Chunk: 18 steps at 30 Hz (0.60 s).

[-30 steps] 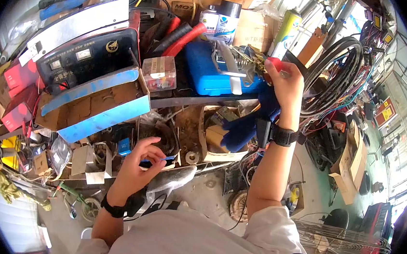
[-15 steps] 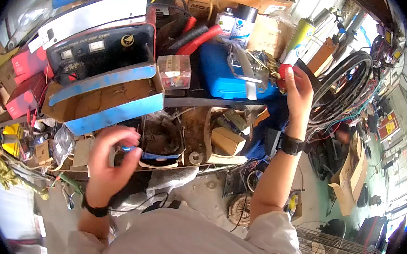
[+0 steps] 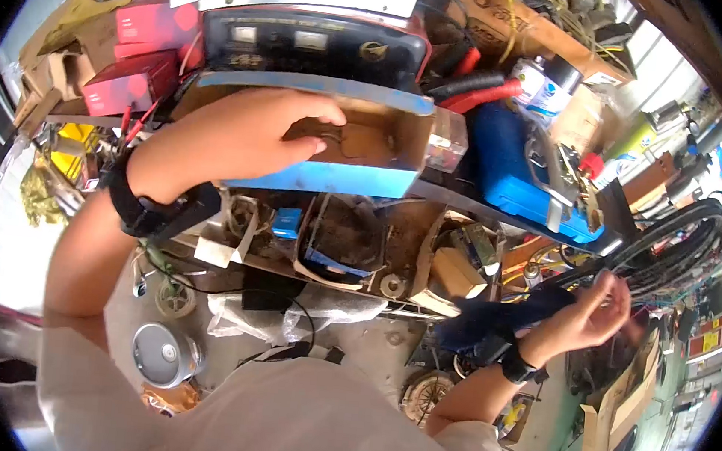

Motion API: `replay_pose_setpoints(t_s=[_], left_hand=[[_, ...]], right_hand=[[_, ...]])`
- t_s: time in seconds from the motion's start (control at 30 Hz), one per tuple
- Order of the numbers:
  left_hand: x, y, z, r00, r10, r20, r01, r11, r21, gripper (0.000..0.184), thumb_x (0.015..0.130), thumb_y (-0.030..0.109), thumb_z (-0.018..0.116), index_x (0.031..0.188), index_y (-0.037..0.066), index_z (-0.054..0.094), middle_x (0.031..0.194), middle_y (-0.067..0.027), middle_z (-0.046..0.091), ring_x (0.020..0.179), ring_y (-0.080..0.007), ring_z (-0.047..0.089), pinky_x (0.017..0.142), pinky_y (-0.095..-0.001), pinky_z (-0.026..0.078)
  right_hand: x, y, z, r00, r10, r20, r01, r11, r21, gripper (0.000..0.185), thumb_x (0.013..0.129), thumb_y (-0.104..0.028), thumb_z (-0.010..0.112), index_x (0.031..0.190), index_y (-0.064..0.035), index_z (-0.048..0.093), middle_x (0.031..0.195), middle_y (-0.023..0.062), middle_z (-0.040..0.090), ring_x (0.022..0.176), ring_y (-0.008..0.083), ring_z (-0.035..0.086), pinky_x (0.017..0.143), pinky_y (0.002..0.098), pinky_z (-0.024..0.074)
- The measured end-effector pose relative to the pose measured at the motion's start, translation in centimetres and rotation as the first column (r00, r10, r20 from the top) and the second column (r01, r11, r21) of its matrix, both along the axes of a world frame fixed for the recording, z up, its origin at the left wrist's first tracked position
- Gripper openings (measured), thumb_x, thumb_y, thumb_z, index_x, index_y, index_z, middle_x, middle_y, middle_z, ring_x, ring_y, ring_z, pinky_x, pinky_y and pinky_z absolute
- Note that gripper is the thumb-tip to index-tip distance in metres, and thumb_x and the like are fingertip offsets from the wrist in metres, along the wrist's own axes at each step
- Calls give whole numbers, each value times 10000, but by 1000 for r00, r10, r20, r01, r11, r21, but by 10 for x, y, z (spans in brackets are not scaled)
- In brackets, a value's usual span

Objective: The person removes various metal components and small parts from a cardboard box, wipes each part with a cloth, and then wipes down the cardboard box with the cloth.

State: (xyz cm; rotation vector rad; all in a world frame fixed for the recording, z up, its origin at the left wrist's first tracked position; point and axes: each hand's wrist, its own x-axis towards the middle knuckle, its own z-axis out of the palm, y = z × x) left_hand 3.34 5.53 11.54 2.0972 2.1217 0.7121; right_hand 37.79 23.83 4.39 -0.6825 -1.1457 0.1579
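My left hand [image 3: 257,135] reaches over the front edge of an open cardboard box with blue sides [image 3: 339,178]; its thumb and fingers are apart, with nothing seen between them. A few thin, dark pieces show inside that box. Lower right, my right hand [image 3: 589,318] is raised with its fingers curled loosely and apart, and no object shows in it. Dark blue cloth [image 3: 490,323] lies close to the right wrist. A blue case [image 3: 504,165] with metal tools [image 3: 554,178] on top stands up and left of my right hand.
Behind the blue box stands a black charger-like unit [image 3: 312,43]. Red boxes [image 3: 133,81] are at left. Spray cans [image 3: 549,87], a yellow-green can [image 3: 629,150] and coiled black cables [image 3: 677,240] are at right. Below are bins [image 3: 345,233] and a grey bucket [image 3: 165,353].
The view has swung left. My left hand has moved up from the lower shelf to the blue box. My right hand has come away from the red-capped can and moved down.
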Motion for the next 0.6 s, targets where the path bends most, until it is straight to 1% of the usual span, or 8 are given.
replay_pose_setpoints(t_s=[0.1,0.13,0.2,0.33,0.37,0.4,0.47,0.6], left_hand=[[-2,19,12,999,31,-33,-38,962,-270,385,810,123,606,1178,54,518,1128,-150,591,1011,-296,587,849,-329,463],[-8,28,10,998,-38,-42,26,968,-248,395,798,107,612,1175,40,515,1120,-162,589,1007,-295,589,847,-330,463],[-22,44,4,988,-142,-65,125,969,-214,417,773,74,626,1168,10,509,1102,-185,585,999,-294,592,843,-333,464],[-11,68,9,983,-65,-171,-14,905,-425,401,710,30,639,1096,-30,547,1013,-211,607,947,-309,603,810,-356,479],[-10,68,8,981,-94,-171,19,917,-398,377,703,3,607,1076,-33,563,972,-212,618,911,-322,607,774,-371,486],[-16,68,-5,949,-118,-293,32,958,-284,366,690,-30,570,1056,-29,570,952,-209,622,888,-329,610,735,-386,484],[-7,71,5,961,-124,-247,29,934,-357,358,677,-58,537,1032,-25,569,912,-199,621,856,-328,607,707,-395,478],[-9,73,1,980,-78,-184,0,920,-391,343,671,-100,503,995,-13,572,808,-138,613,765,-274,598,661,-367,466]], right_hand=[[-4,4,-3,995,85,-43,-88,993,-81,133,868,-75,614,972,-25,549,852,21,554,690,65,476,573,194,382],[-6,3,-2,993,103,-62,-108,991,-80,113,867,-58,607,947,-25,536,827,23,540,638,65,462,544,198,379],[-7,1,-3,977,166,-131,-175,983,-59,118,881,-86,597,978,-42,548,859,-6,552,723,52,469,595,185,368],[-12,-14,-1,977,152,-152,-166,983,-83,86,879,-78,586,943,-47,537,825,-16,532,625,22,406,509,162,288],[-15,-18,-1,975,158,-156,-171,983,-71,86,874,-69,585,940,-45,536,819,-14,525,605,24,396,500,162,279],[-14,-17,-5,978,164,-129,-171,984,-41,85,873,-58,579,945,-42,537,802,-13,526,597,20,381,497,163,271],[-12,-23,-13,970,226,-92,-233,970,-74,141,876,-72,601,982,-31,518,879,40,573,680,59,466,550,172,358],[-28,-38,-16,951,291,-99,-300,949,-92,137,876,-68,585,987,-33,513,892,43,572,667,51,454,540,160,342]])
